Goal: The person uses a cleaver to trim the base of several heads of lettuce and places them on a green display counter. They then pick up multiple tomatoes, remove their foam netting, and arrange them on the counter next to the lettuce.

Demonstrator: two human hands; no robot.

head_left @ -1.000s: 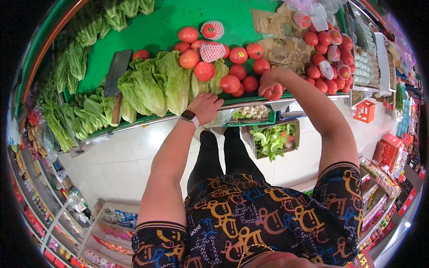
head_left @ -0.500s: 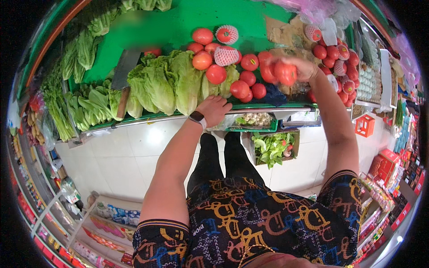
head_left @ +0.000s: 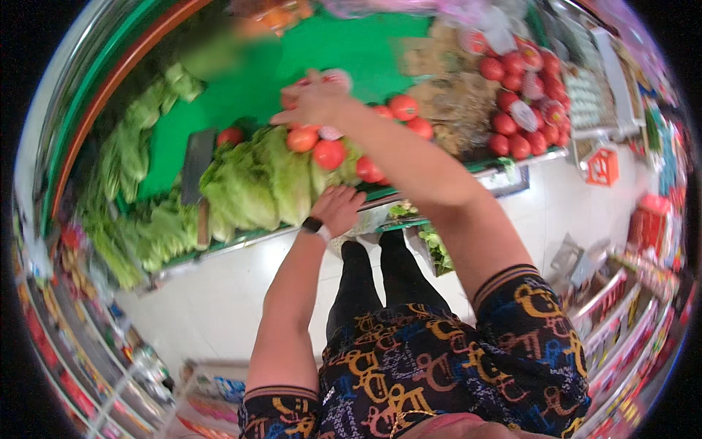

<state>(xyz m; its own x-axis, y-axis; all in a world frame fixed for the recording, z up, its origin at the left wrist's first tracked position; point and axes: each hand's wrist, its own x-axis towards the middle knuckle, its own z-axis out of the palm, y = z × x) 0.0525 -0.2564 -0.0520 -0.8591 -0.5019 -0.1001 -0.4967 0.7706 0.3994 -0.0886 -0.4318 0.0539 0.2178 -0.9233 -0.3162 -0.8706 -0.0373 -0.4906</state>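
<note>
My right hand is stretched over a group of tomatoes beyond the lettuce, its fingers spread and slightly blurred. Under and beside its fingers are a red tomato and a tomato in a white foam net. Nearer me lie more loose tomatoes, among them one red tomato against the leaves. My left hand, with a dark watch on its wrist, rests on the front edge of the stand, fingers loosely extended. Beside it lie heads of romaine lettuce. My right forearm hides some tomatoes.
A cleaver with a wooden handle lies left of the lettuce, near leafy greens. Piled tomatoes sit at the right, past brown cardboard. Egg trays stand farther right, and an orange stool is on the floor.
My right hand has swung left from the cardboard to the tomatoes behind the lettuce. The tomato it held earlier is no longer plainly in its grip. My left hand stays at the edge.
</note>
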